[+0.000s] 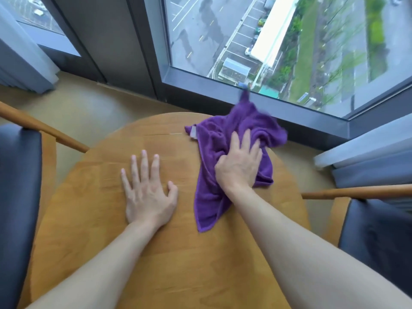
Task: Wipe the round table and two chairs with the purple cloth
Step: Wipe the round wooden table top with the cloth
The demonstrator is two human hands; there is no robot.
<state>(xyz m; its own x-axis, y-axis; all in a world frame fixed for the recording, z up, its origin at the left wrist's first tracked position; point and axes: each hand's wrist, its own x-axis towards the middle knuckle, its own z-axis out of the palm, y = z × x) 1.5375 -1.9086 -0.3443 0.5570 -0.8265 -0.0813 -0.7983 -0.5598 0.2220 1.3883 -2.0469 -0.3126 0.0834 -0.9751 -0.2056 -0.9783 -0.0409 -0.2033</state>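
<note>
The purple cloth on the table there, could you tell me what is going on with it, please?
A person is wiping the round wooden table with the purple cloth. Their right hand presses on the bunched cloth toward the window side of the tabletop, while the left hand lies flat on the bare wood beside it. A dark-seated chair stands on the left and another chair on the right; neither is being touched.
</note>
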